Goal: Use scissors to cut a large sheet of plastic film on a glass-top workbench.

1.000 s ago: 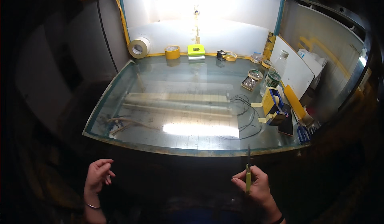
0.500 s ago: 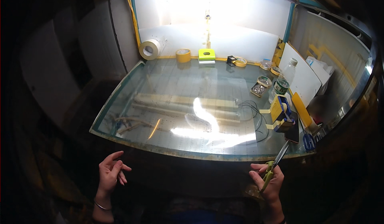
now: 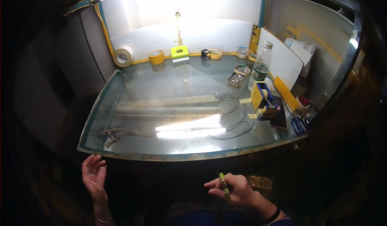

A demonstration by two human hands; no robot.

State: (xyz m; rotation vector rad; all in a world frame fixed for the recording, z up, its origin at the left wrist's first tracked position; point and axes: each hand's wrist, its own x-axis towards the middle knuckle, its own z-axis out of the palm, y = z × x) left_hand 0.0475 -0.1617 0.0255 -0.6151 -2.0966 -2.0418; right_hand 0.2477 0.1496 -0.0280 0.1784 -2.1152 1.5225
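Two bare hands are being held low, short of the front edge of a glass-topped table (image 3: 169,83), and a green-handled tool (image 3: 225,189) is being carried in only one of them. For good handling, a light but sure grip is being called for, judging by how slim the handle is looking; its working end is best being aimed away from the free hand and from the glass. Because that end is being lost against the dark ground, extra care is being demanded. Room is also being needed at the right, where strips of tape (image 3: 245,101) are being held out over the glass by a yellow-and-blue tape dispenser (image 3: 256,95); a snag is being risked by any careless sweep.

In the right hand (image 3: 238,189), the handle is being gripped by bent fingers, while the tips of thumb and forefinger are being pointed leftward, slightly parted. Whether the tool itself is being spread or squeezed cannot be told. By the left hand (image 3: 95,177), nothing visible is being held: its fingers are being loosely curled and parted, just beside the left end of the table's front edge, well apart from the tool. Whether that edge is being touched cannot be made out.
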